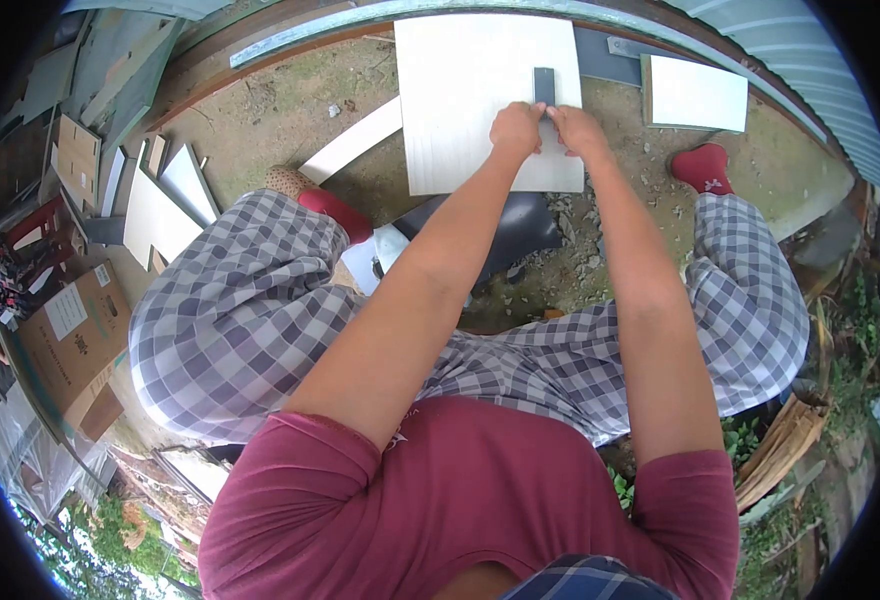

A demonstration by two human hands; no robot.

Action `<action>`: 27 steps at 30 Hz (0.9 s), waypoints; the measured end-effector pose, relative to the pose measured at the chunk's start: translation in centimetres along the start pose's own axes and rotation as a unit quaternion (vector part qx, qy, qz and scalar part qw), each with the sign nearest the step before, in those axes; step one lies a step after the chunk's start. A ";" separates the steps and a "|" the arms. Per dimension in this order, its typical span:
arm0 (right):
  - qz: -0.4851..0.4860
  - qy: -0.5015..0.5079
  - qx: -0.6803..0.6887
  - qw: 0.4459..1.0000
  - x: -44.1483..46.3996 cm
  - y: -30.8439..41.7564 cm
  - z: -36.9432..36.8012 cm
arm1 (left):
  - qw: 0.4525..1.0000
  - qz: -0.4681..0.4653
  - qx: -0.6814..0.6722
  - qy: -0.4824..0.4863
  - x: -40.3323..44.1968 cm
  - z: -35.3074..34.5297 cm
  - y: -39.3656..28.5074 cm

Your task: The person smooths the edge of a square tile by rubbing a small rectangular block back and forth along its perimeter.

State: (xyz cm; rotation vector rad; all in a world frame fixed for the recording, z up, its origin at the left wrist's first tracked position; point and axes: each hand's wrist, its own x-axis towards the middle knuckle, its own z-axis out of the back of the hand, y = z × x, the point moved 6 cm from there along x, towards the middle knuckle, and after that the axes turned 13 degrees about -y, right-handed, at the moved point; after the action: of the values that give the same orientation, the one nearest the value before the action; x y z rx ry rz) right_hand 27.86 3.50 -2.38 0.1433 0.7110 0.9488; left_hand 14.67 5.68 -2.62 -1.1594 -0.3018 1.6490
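Note:
A large pale board (450, 110) lies flat on the ground in front of me. On its right part rests a short dark grey strip (544, 82), pointing away from me. My left hand (516, 131) is closed at the strip's near end from the left side. From the right, my right hand (578, 132) closes on the same end, so the two hands almost touch. The strip's near end is hidden by my fingers, and I cannot make out what kind of piece it is.
A white-topped panel (695, 95) sits at the right. A long white strip (355, 140) runs out left of the board, and a black sheet (520, 232) lies below it. White offcuts (165, 210) and a cardboard box (80, 325) stand at the left. Gravel (585, 240) covers some ground.

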 end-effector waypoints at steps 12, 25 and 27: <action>0.006 0.049 -0.049 0.998 -7.6 -5.0 -3.9 | 1.000 0.006 -0.017 0.000 -8.1 -1.8 5.8; -0.015 0.019 -0.106 0.994 -8.5 -2.2 -3.6 | 0.999 0.039 -0.036 -0.005 -7.9 -0.2 6.0; -0.013 -0.026 -0.103 0.994 -8.7 -1.4 -3.0 | 0.998 0.043 -0.044 -0.005 -7.4 0.0 5.7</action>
State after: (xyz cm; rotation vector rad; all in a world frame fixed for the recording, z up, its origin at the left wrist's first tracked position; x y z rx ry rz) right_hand 23.74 -4.71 -0.99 -0.0236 0.5623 0.9847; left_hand 11.12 -2.98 -2.53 -1.2448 -0.3395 1.7314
